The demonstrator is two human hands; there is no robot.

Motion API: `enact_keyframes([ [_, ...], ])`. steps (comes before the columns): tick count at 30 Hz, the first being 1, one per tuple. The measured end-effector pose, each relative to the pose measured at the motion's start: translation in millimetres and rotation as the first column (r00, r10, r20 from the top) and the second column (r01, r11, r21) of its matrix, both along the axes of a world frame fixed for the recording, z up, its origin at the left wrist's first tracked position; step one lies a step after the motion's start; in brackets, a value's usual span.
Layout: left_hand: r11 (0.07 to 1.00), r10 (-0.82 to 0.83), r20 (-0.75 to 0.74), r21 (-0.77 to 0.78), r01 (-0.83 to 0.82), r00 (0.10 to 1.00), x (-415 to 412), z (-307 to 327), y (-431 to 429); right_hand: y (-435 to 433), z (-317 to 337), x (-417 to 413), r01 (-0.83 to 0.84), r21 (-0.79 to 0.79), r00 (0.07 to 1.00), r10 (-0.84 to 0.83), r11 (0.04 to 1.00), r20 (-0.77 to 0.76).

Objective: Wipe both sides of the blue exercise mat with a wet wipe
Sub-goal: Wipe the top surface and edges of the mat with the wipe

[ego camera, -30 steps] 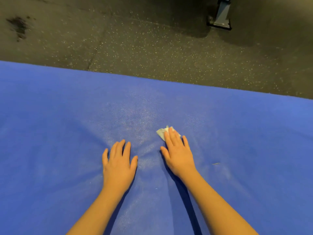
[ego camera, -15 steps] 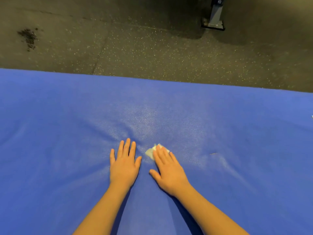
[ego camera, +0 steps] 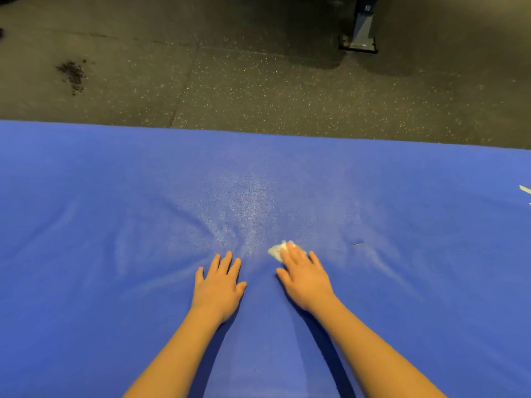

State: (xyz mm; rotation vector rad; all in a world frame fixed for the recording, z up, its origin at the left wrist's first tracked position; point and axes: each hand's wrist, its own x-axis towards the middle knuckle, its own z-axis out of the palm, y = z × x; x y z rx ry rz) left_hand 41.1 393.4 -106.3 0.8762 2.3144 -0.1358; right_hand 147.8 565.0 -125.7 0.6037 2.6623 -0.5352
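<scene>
1. Blue exercise mat [ego camera: 115, 254] lies spread over the speckled dark floor [ego camera: 258, 90].
2. Left hand [ego camera: 217, 288] rests flat on the mat, fingers spread, holding nothing.
3. Right hand [ego camera: 305, 278] presses flat, fingers extended, pinning a crumpled white wet wipe [ego camera: 276, 250] against the mat.

The right hand [ego camera: 306, 278] with the wipe [ego camera: 276, 250] sits a little apart from the left hand [ego camera: 217, 285] again — half a second ago they nearly touched. The view tilts up too — more floor [ego camera: 258, 90] shows beyond the mat [ego camera: 86, 225].
</scene>
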Motion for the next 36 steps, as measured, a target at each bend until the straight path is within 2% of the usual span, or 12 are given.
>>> enact_keyframes([
  [2, 1.0, 0.012, 0.027, -0.001, -0.012, 1.0, 5, 2, -9, -9, 2, -1, 0.137, -0.014, 0.99, -0.137, 0.99, 0.028],
  [3, 1.0, 0.022, 0.029, 0.006, -0.022, 0.999, 8, 2, -13, -23, 4, 1, 0.128, -0.056, 0.992, -0.127, 0.99, 0.02],
  [6, 0.998, 0.035, -0.02, 0.045, -0.034, 0.999, 16, -3, -22, -56, 19, 16, -0.08, -0.167, 0.997, 0.082, 0.983, 0.008],
  [8, 0.998, 0.029, -0.06, 0.049, -0.026, 0.998, 21, -9, -24, -46, 22, 22, -0.114, -0.152, 0.992, 0.122, 0.982, 0.044],
  [11, 0.996, 0.057, -0.057, 0.067, -0.053, 0.997, 20, -10, -22, -28, 19, 22, 0.056, -0.018, 0.993, -0.054, 0.998, 0.105],
  [13, 0.996, 0.056, -0.04, 0.07, -0.053, 0.998, 20, -5, -20, -40, 22, 25, 0.098, -0.007, 0.989, -0.097, 0.995, 0.109],
  [18, 0.994, 0.072, -0.033, 0.087, -0.069, 0.997, 24, 3, -23, -66, 43, 45, -0.163, -0.16, 0.981, 0.178, 0.974, 0.08],
  [24, 0.994, 0.073, 0.073, 0.071, -0.078, 0.995, 25, 23, -34, -42, 37, 44, 0.111, -0.076, 0.981, -0.097, 0.991, 0.168],
  [29, 0.996, 0.091, 0.153, -0.023, -0.088, 0.984, 31, 50, -61, -76, 53, 53, -0.095, -0.265, 0.989, 0.121, 0.96, 0.082],
  [31, 0.994, 0.106, 0.195, -0.045, -0.099, 0.975, 33, 59, -71, -68, 54, 52, -0.107, -0.287, 0.986, 0.139, 0.952, 0.094],
  [35, 0.991, 0.127, 0.204, -0.06, -0.117, 0.971, 43, 65, -83, -65, 45, 57, 0.059, -0.028, 0.983, -0.053, 0.998, 0.178],
  [36, 0.991, 0.129, 0.194, -0.06, -0.119, 0.973, 46, 63, -84, -76, 47, 59, 0.074, -0.021, 0.985, -0.07, 0.997, 0.159],
])
